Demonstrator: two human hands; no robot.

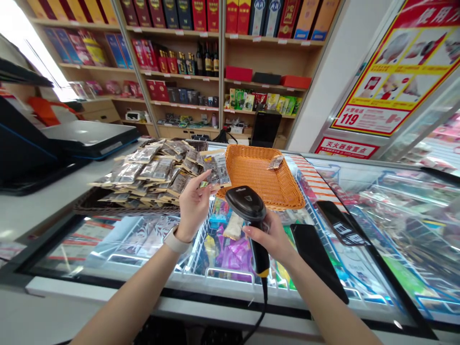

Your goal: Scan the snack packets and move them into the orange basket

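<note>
My left hand point(196, 203), with a pale watch band on the wrist, pinches a small clear snack packet point(217, 167) at its lower edge. In my right hand point(275, 235) is a black barcode scanner point(247, 203), gripped by its handle, its head tilted toward the packet. A cable runs down from the handle. Left of my hands, a dark woven basket point(104, 207) is heaped with similar packets point(154, 170). Just behind the scanner sits an orange wicker basket point(247, 165) with one packet point(276, 162) near its far right side.
Both baskets rest on the glass lid of a chest freezer point(122, 249) holding bagged goods. Two black phone-like slabs point(316, 258) point(339, 223) lie to the right. A scale point(89, 134) stands on the left counter. Shelves of boxes point(172, 31) line the back.
</note>
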